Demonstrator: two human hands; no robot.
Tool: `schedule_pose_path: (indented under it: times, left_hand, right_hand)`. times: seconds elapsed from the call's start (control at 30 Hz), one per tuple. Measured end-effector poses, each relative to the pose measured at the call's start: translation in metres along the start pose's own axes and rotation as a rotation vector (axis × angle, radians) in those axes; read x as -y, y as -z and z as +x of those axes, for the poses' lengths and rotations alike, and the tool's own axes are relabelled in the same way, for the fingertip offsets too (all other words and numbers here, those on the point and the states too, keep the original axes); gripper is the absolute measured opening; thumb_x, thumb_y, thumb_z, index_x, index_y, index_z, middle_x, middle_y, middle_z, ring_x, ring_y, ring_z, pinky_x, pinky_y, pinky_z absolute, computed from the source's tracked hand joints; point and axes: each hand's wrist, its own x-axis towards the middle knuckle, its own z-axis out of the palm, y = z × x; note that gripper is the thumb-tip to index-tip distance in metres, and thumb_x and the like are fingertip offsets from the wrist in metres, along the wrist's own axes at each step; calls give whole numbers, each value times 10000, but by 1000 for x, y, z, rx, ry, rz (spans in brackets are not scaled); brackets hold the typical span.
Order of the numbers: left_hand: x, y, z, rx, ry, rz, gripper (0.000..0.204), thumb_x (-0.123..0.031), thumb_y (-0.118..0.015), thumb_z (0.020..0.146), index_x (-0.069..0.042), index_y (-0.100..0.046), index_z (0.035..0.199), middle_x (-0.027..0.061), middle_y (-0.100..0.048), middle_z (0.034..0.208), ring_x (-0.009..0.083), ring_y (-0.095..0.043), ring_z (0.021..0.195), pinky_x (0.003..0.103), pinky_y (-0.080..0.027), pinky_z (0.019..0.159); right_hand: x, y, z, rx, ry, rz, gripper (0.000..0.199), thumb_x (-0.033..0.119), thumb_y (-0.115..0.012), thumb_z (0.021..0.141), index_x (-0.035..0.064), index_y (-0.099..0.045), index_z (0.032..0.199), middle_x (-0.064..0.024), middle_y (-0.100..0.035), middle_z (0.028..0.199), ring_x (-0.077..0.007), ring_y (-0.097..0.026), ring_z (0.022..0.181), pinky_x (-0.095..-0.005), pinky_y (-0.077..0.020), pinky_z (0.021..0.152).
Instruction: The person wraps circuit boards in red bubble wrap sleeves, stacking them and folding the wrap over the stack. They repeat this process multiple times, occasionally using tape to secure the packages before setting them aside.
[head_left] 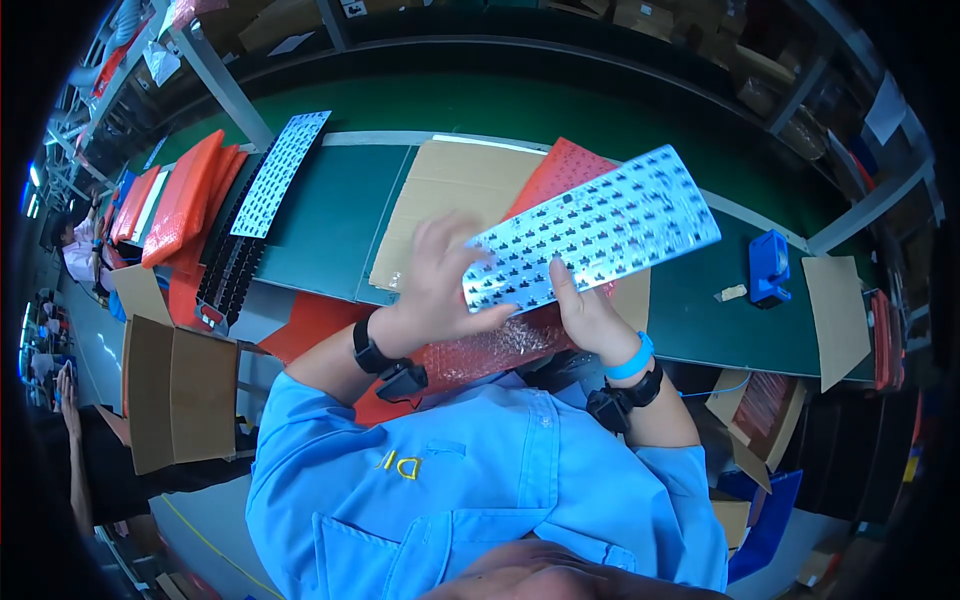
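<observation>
Holding the plate [598,228] by its near end, your left hand [432,285] and right hand [585,312] pinched it; it looked thin, stiff, light, best gripped at the edges

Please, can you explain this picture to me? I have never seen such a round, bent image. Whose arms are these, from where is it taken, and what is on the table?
There is no machine here. A person wears a wide camera on the head, looking down, so straight edges bend near the rim. The blue shirt at the bottom is theirs.

The left hand and the right hand together hold a long silvery metal plate full of small cut-outs. Each hand grips it near its lower left end.

Under it lie a red bubble-wrap sheet and a flat brown cardboard sheet on the green worktable. A similar perforated plate and orange-red bubble-wrap bags are at the left, a small blue tape dispenser at the right.
</observation>
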Motion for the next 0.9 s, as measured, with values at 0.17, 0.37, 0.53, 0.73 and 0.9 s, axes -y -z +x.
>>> schedule_pose_path:
  times: [0.17,0.37,0.53,0.73,0.9]
  left_hand:
    - [-2,-13,-56,322,-282,-323,246,-135,-728,749,-27,-613,938,141,-625,942,309,-629,936,382,-505,781]
    - [19,-22,-56,-57,210,-242,90,-75,-683,808,-32,-606,821,151,-631,937,303,-628,881,403,-506,759]
    - [33,-29,-37,34,460,-394,156,-66,-707,820,-20,-623,943,136,-627,1058,273,-614,998,382,-484,859]
    - [32,-28,-35,179,158,-116,154,-115,-734,810,-54,-671,936,94,-649,1075,273,-602,1016,398,-479,888]
    - [28,-28,-43,95,240,-144,128,-178,-776,767,-83,-711,824,55,-688,1027,270,-608,1001,422,-481,876]
  right_hand:
    - [-9,7,9,21,-96,126,576,430,-281,1082,-31,-458,1379,-187,-541,1357,-306,-475,1308,-393,-346,1095]
    - [-12,10,7,-17,-126,178,620,479,-269,1072,-24,-445,1389,-163,-569,1324,-282,-542,1243,-380,-422,1050]
    - [-15,16,-2,-69,-370,544,635,519,-337,1049,-3,-422,1399,-130,-592,1287,-233,-635,1117,-372,-574,864]
    - [-1,15,-1,-204,-336,806,629,541,-340,1039,31,-427,1397,-138,-606,1259,-272,-693,984,-372,-625,668]
    - [-3,84,22,26,-227,378,542,474,-361,1056,54,-437,1391,-165,-616,1241,-277,-704,875,-395,-616,682]
